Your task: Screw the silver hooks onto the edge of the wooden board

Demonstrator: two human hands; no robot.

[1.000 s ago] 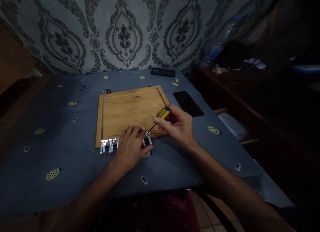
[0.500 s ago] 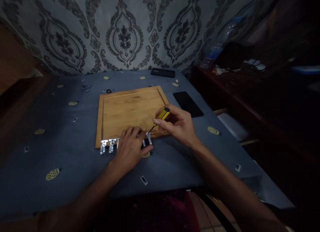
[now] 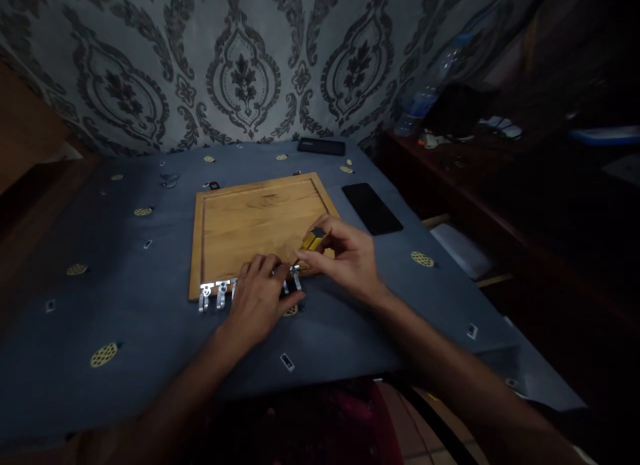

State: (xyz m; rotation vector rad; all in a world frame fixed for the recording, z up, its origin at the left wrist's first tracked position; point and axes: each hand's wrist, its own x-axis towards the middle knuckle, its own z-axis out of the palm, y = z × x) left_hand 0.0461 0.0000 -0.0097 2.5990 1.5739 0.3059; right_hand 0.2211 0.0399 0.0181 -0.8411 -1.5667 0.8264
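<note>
A wooden board [image 3: 250,228] with a grooved border lies flat before me. Silver metal hooks [image 3: 221,294] run along its front edge, several of them partly covered by my hand. My left hand [image 3: 260,295] rests over this edge, fingers bent on top of the board and thumb out in front, steadying it. A yellow and black screwdriver [image 3: 313,239] is gripped in my right hand [image 3: 347,255]. It leans with its tip down at the rightmost hook [image 3: 296,277]. The exact contact at the tip is too small to make out.
A black phone [image 3: 373,208] lies right of the board, and another dark phone [image 3: 321,146] lies behind it. Small clear pieces [image 3: 169,180] sit at the back left. A plastic bottle [image 3: 425,95] stands on the dark red furniture [image 3: 450,165] at right.
The screwdriver and my right hand have shifted slightly left, and the handle has turned and sits lower. My left hand stays in place on the board. The view has moved a little.
</note>
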